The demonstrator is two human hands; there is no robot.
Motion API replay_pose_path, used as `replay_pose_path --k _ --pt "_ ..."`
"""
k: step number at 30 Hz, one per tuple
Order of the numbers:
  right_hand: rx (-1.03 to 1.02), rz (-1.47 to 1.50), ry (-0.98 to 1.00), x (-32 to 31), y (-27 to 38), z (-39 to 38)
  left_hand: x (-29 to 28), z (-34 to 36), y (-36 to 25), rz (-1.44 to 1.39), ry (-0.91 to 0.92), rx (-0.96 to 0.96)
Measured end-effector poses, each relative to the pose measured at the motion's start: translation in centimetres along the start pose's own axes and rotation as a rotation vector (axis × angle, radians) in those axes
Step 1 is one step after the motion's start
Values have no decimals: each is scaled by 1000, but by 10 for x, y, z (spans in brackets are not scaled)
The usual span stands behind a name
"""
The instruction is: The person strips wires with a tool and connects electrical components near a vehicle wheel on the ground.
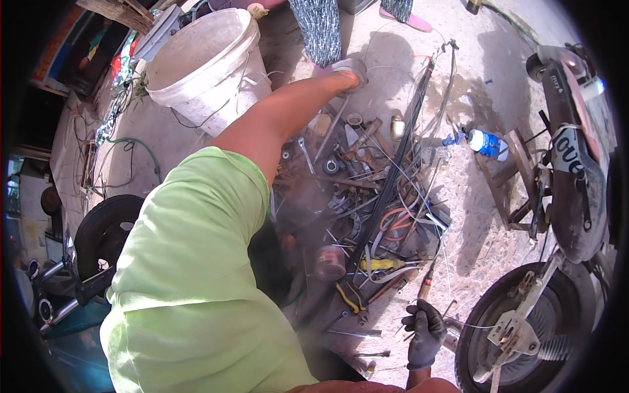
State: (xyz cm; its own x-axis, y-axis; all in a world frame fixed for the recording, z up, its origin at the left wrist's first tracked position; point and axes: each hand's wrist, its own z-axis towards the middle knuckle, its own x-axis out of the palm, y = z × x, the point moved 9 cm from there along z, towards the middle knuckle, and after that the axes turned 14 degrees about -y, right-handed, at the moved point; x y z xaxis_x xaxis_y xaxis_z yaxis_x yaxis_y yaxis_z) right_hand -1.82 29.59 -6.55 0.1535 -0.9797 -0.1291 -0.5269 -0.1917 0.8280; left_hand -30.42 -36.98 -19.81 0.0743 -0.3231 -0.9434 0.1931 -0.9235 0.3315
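Note:
My right hand (424, 335), in a dark grey glove, is low on the right with its fingers curled closed. What lies inside them is too small to make out. A thin wire (473, 325) runs from beside this hand to the hub of a motorbike wheel (468, 347). Just above the glove lies a tool with a brown handle (426, 287). My left hand does not show. My left leg, in green shorts (190, 262), stretches forward over the left side, ending in a grey sandal (350, 67).
Mixed tools and metal parts (347, 170) cover the ground ahead, including yellow-handled pliers (350, 298). A white bucket (203, 72) stands far left. Beyond it is another person's patterned trouser leg (316, 29). A blue-labelled bottle (488, 145) lies beside a motorbike seat (570, 157).

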Motion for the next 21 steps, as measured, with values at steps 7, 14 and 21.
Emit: replay_pose_path --k 7,14,21 --pt "42 0 -107 -6 -5 -1 2 40 -74 55 47 -81" --pt "79 -28 -111 9 -2 0 57 52 -30 -263 -179 -392" --pt "132 -72 -79 9 -4 -7 130 98 -12 -301 -236 -634"
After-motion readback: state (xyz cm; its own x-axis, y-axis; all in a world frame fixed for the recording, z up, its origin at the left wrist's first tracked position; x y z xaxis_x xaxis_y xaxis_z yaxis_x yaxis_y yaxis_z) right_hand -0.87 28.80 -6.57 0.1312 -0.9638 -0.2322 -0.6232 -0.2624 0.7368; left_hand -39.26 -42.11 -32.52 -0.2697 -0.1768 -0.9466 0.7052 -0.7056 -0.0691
